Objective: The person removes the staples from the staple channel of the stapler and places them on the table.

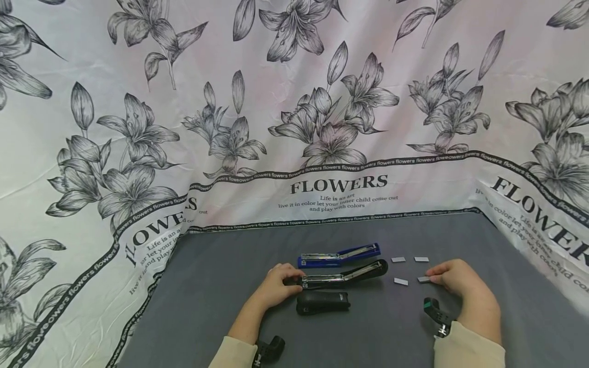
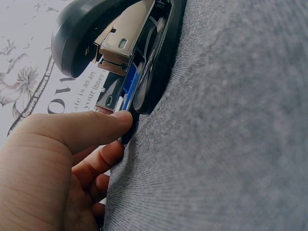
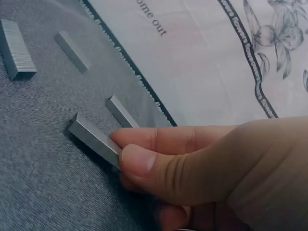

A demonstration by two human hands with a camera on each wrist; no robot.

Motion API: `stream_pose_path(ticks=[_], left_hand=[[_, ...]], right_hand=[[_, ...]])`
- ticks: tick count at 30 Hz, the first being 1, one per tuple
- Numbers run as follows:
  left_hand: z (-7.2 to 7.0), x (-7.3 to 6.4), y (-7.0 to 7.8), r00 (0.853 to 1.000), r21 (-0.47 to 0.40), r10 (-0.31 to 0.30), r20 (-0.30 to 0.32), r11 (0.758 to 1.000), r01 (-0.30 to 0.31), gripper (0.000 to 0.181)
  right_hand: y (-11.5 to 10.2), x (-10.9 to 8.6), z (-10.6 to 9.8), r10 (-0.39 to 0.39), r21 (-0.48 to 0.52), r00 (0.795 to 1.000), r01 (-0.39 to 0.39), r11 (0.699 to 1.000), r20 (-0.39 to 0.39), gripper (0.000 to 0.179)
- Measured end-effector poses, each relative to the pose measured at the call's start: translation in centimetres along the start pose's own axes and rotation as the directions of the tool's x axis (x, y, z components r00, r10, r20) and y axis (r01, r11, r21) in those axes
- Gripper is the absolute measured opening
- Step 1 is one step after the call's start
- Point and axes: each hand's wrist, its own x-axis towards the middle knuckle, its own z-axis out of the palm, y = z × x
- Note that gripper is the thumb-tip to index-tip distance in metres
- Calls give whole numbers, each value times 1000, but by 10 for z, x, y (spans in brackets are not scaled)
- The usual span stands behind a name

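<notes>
I have the right hand (image 1: 460, 280) pinching the strip (image 3: 94, 139) by one end, long axis pointing roughly left toward the unfolded black stapler (image 1: 329, 278) the left hand (image 1: 277, 287) pinches.

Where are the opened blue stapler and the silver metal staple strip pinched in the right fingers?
Opened blue stapler (image 1: 339, 258), head view: hinge area.
Silver metal staple strip (image 3: 95, 140), right wrist view: middle of its exposed length.

Left hand (image 1: 278, 284), right hand (image 1: 455, 278), both pinching
</notes>
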Motion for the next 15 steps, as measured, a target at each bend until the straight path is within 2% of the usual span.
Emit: stream_pose_path(ticks=[9,15], left_hand=[[-1,0,-2,1000,4,-4,-11,1000,4,27],[0,-1,0,1000,7,-10,-15,1000,10,27]], right_hand=[[-8,0,0,22,19,1000,-22,1000,-1,18],[-13,-1,-5,2,-2,1000,-2,1000,1,22]])
